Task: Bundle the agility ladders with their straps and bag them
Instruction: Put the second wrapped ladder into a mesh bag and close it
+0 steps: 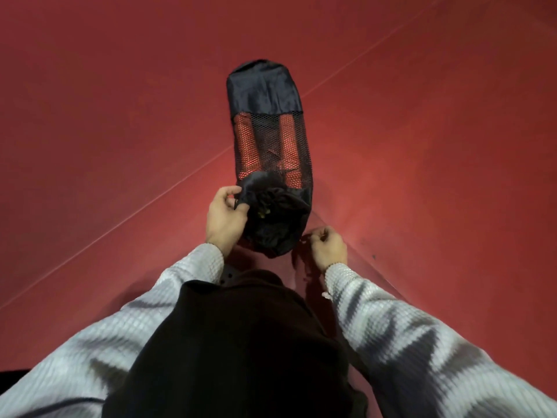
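Seen from my remote feed, the bag point(268, 95) lies on the red floor point(120, 116) straight ahead of the person, its long axis running away from the body, gathered mouth nearest the hands and closed end farthest. Orange ladders point(287, 137) show through the mesh middle, so I judge the bagging done and the closing under way. The left hand point(226, 214) pinches the bunched fabric at the mouth's left edge. The right hand point(327, 247) sits just beside the mouth's lower right, fingers curled as if on a drawcord point(297, 262); a thin dark line trails below it, but I cannot tell whether it is gripped. Both hands are near the mouth, the left touching it. Any cinching pull, I judge, must run toward the body, along the bag's axis.
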A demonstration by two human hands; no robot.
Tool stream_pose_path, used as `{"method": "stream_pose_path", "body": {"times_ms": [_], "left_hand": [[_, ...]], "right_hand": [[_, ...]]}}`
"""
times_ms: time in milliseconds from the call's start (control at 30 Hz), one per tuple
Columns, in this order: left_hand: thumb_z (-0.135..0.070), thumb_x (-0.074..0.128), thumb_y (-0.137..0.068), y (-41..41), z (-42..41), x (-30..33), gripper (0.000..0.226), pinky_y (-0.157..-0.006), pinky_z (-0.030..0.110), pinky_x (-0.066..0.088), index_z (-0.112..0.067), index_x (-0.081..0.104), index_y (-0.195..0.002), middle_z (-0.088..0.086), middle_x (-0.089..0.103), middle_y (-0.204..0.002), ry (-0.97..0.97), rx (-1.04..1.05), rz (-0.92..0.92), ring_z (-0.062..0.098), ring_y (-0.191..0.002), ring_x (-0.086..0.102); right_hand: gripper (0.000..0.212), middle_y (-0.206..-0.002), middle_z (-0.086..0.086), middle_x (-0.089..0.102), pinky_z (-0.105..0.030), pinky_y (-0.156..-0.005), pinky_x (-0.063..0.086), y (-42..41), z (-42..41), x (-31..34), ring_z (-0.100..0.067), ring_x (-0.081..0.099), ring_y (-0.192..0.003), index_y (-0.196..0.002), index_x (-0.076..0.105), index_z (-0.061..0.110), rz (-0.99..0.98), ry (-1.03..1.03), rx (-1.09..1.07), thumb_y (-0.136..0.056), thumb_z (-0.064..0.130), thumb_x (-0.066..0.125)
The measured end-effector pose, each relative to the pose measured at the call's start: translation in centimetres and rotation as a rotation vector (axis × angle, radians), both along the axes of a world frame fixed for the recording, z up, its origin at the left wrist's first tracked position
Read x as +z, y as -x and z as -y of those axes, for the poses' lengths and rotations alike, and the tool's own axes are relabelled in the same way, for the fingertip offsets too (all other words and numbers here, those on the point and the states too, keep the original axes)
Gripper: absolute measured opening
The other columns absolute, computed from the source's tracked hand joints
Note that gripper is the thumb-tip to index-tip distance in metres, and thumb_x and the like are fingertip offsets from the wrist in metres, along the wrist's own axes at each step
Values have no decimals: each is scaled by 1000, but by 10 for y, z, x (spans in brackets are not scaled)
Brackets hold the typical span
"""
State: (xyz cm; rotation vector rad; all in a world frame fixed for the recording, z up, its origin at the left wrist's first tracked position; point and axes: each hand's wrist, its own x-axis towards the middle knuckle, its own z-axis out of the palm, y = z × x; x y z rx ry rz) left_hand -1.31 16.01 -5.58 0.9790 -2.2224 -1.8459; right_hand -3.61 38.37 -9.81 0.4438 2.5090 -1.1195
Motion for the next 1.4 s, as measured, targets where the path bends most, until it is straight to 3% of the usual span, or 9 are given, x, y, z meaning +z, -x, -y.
{"method": "stream_pose_path", "body": {"times_ms": [233, 300, 400, 567, 700, 933, 1133, 1267, 1400], "left_hand": [[-17, 63, -90, 4, 21, -3, 23, -51, 27, 51, -18, 58, -112, 3, 64, -80, -567, 351, 39, 16, -60, 58], [-14, 58, -91, 3, 24, 0, 26, -52, 26, 54, -15, 60, -117, 2, 66, -80, -638, 352, 39, 16, -62, 62], [-12, 55, -94, 0, 27, 0, 32, -57, 30, 59, -8, 64, -125, 2, 72, -84, -700, 360, 38, 17, -68, 70], [-14, 48, -102, -2, 25, 1, 28, -70, 34, 64, -8, 67, -122, 1, 78, -89, -792, 355, 56, 18, -79, 74], [-6, 47, -101, 1, 20, 3, 26, -77, 41, 65, -3, 64, -120, 13, 71, -107, -895, 377, 12, 24, -85, 73], [-6, 47, -102, 6, 7, 4, 21, -60, 37, 64, -2, 62, -116, 14, 70, -102, -959, 378, 45, 22, -71, 76], [-7, 48, -101, 6, 16, 0, 30, -59, 36, 62, 1, 60, -127, 18, 69, -115, -978, 400, 38, 26, -83, 76], [-6, 48, -101, 8, 15, 2, 29, -61, 39, 63, 1, 58, -126, 19, 68, -115, -1000, 427, 30, 27, -78, 77], [-7, 47, -102, 7, 10, 4, 32, -59, 38, 62, 3, 57, -130, 20, 66, -118, -1017, 428, 52, 28, -82, 75]], "right_hand": [[29, -112, 3, 72, -29, -85, 49, 6, 22, 14, -21, 67, -100, -115, 66, 24, -231, -40, 277, -89, 14, 57], [58, -142, 5, 61, -28, -104, 45, 11, 29, 8, -16, 59, -123, -143, 54, 33, -150, 7, 556, -90, 10, 55], [60, -129, 2, 67, -43, -107, 50, 12, 39, 3, -18, 63, -112, -148, 49, 36, 82, 39, 746, -89, 27, 50], [19, -99, 10, 61, -38, -74, 49, -7, 52, 21, -18, 61, -88, -106, 56, 27, -407, -99, 569, -93, 40, 56], [43, -66, 4, 62, -33, -62, 40, -23, 71, 15, -23, 62, -69, -75, 61, 19, -157, -143, 628, -92, 58, 54], [55, -127, 2, 68, -26, -89, 45, -25, 96, -15, -19, 63, -114, -136, 59, 24, 231, 181, 420, -88, 43, 77], [27, -113, -5, 74, -33, -95, 48, -14, 108, -14, -28, 66, -110, -98, 62, 22, 108, 90, 106, -85, 38, 79], [63, -99, 0, 76, -45, -95, 57, -16, 111, -14, -21, 72, -92, -128, 62, 27, 181, 338, 137, -69, 37, 84], [34, -93, 5, 72, -33, -85, 55, -20, 117, -10, -8, 65, -79, -119, 65, 22, 208, 473, 201, -87, 13, 74]]}}
